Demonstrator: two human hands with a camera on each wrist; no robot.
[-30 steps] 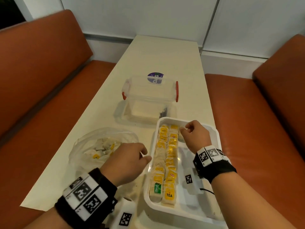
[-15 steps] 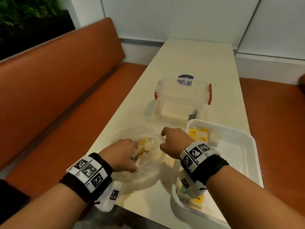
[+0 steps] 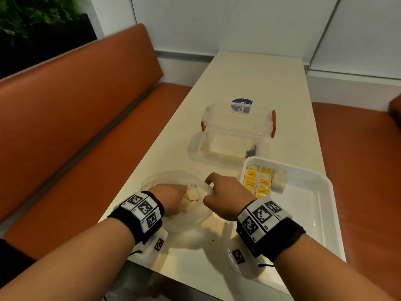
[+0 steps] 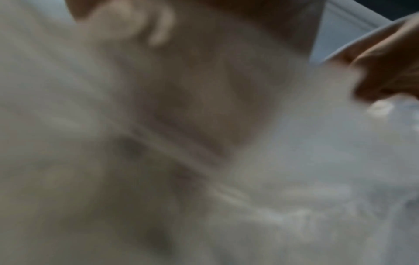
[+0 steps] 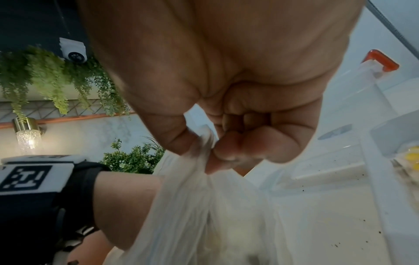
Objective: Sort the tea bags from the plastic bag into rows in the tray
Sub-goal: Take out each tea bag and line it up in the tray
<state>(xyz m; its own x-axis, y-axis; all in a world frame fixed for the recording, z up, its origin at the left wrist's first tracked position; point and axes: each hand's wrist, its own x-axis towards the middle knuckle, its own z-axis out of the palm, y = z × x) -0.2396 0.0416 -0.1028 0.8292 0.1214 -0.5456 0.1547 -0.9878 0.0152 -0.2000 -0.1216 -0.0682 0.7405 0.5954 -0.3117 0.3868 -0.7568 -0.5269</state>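
right hand [image 3: 225,195]: pinches rim of thin clear plastic bag [image 3: 173,180], frame centre.
left hand [image 3: 171,197]: inside bag among tea bags [image 3: 192,193]; grip not visible.
white plastic tray [image 3: 314,205]: right, yellow tea bags in rows.

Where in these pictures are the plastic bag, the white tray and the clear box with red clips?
plastic bag [image 5: 181,206]: right wrist view, on the film below the pinching fingers.
white tray [image 3: 312,205]: head view, on its bare floor.
clear box [image 3: 236,120]: head view, on its near wall.
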